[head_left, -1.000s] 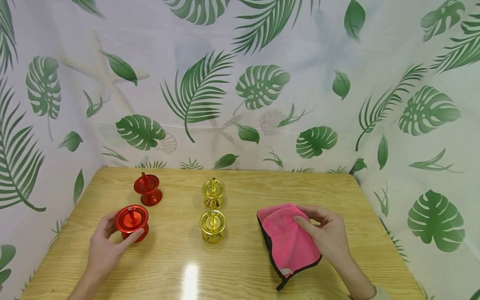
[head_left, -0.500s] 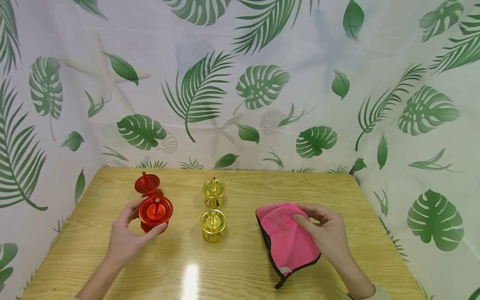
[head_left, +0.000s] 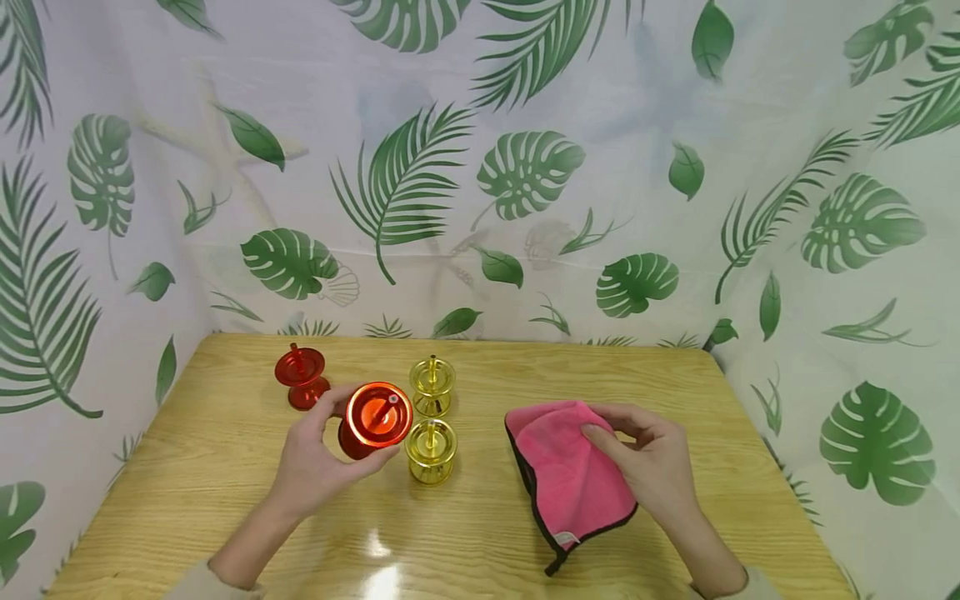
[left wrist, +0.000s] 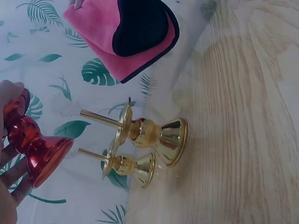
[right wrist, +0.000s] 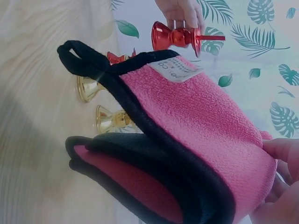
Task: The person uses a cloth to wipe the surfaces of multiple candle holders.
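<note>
Raised above the table, a shiny red candle holder (head_left: 375, 417) is gripped by my left hand (head_left: 317, 462), thumb and fingers around it. It tilts toward the head camera, and its spike shows in the right wrist view. My right hand (head_left: 654, 457) pinches a folded pink cloth (head_left: 576, 479) with black edging and a dark back; it hangs off the table in the right wrist view. Close to the left hand stand two gold candle holders, the nearer one (head_left: 432, 462) in front of the farther one (head_left: 432, 392). The left wrist view shows both gold holders (left wrist: 156, 137) upright on the tabletop.
Another red candle holder (head_left: 306, 387) stands at the back left of the wooden table (head_left: 480, 533). A white leaf-patterned sheet (head_left: 420, 275) rises behind the table and along both sides.
My left hand has carried the red candle holder up and rightward, from in front of the other red one to beside the gold pair, tilting it. The right hand and cloth have barely shifted.
</note>
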`<control>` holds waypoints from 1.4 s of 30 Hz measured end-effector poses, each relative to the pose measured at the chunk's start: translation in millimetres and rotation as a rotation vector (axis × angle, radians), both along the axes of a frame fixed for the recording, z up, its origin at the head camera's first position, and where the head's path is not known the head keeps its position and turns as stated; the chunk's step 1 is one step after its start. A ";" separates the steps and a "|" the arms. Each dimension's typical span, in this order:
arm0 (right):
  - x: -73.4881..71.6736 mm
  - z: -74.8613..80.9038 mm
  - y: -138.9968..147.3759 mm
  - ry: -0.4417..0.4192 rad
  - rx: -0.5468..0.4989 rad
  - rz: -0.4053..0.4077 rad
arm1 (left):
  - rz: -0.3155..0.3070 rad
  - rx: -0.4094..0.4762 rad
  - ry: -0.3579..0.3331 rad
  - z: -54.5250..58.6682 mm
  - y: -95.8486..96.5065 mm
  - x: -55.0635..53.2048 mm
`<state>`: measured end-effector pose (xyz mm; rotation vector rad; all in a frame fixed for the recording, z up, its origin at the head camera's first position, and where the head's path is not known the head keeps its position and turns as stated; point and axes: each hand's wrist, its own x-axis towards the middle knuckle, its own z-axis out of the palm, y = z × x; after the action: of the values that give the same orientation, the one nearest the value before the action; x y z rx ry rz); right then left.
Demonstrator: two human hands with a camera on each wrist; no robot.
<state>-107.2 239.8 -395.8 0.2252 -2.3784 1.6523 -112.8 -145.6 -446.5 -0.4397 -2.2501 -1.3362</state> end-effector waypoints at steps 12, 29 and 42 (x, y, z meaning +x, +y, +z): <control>0.4 8.6 -15.7 0.085 -0.106 0.072 | -0.143 -0.091 0.129 19.4 43.2 -4.2; 1.5 8.6 -40.9 0.176 -0.096 0.240 | -0.223 -0.282 0.237 21.1 83.5 -1.6; -5.1 12.8 -42.0 0.011 0.097 0.330 | -0.177 -0.488 0.398 22.2 90.4 -2.9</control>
<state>-112.3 197.8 -383.1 0.6746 -2.5216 1.6595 -115.6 -55.2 -424.3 -0.9974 -2.2075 -0.6740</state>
